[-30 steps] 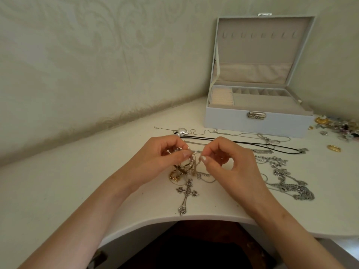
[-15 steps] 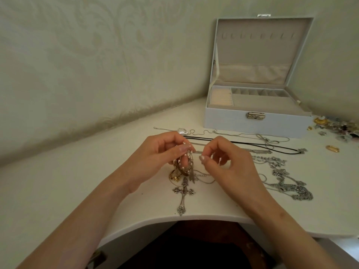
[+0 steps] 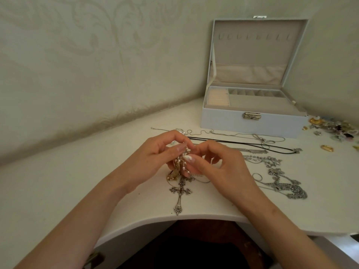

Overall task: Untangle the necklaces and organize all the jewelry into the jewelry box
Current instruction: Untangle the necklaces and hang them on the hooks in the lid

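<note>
The tangle is a small knot of gold chain and tiny pearl-like beads, held just above the table near the middle of its curved front edge. The left hand pinches its top between thumb and curled fingers. The right hand pinches it from the other side, thumb against fingertips. Gold loops trail from the knot onto the table below. A dark silver ornate cross lies there with its long foot pointing at the front edge; whether it joins the knot I cannot tell.

Behind the hands a black cord and a thin silver chain lie stretched out towards the right. Right of the hands lie heavier silver necklaces in a loose heap.

The box, pale grey with a metal clasp, stands open at the back right corner, lid upright, beige lining and small compartments showing. Beside it at the right edge are a gold ring and a scatter of small pieces.
</note>
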{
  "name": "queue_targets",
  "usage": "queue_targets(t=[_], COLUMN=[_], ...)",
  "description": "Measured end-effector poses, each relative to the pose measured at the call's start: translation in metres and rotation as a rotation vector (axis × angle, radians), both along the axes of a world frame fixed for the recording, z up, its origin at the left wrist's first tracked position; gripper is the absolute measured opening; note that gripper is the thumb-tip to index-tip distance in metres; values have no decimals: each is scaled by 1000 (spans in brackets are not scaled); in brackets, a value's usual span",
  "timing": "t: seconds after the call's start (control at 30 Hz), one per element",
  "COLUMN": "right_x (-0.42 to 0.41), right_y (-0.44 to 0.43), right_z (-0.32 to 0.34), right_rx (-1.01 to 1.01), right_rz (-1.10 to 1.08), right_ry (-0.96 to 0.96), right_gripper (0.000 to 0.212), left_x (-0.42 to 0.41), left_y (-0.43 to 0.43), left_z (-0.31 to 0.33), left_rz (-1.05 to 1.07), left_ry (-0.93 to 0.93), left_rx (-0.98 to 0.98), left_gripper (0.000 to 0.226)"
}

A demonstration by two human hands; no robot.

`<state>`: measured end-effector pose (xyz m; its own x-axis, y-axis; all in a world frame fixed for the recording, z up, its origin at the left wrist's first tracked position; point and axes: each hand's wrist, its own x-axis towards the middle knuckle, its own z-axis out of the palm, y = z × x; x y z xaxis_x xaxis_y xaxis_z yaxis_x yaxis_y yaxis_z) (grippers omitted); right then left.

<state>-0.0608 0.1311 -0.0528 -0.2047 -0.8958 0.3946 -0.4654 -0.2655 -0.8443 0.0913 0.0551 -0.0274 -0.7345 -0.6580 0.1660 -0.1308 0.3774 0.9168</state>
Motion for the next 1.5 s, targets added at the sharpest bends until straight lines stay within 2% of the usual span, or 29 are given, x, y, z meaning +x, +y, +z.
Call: queue_targets(t=[0.2, 0.37, 0.67, 0.93, 1.1, 1.23, 1.4, 1.5], right_x=[-1, -2, -2, -2, -3, -2, 0, 1], right_y=[0, 2, 2, 3, 2, 1, 5, 6], right_z=[-1, 0, 1, 1, 0, 0, 4, 4], right_rx=[-33, -92, -106, -111, -67, -35, -42, -35], right_rz=[-51, -108, -83, -89, -26, -6, 11, 0], right_ry=[25, -69, -161, -186, -198, -121, -81, -59], right_gripper=[20, 16, 14, 8, 21, 30, 10, 12], left_x=[0, 0, 1, -1, -2, -2, -2, -2], left_y=[0, 0, -5, -6, -5, -5, -6, -6], left_z=[-3, -3, -8, -8, -6, -6, -7, -6], left_rz=[-2, -46, -22, 13, 17, 17, 37, 40], left_ry=[-35, -15, 22, -45, 4, 44, 65, 63], left_rx=[21, 60, 25, 14, 14, 18, 45, 46], left_gripper=[19, 12, 19, 20, 13, 9, 6, 5])
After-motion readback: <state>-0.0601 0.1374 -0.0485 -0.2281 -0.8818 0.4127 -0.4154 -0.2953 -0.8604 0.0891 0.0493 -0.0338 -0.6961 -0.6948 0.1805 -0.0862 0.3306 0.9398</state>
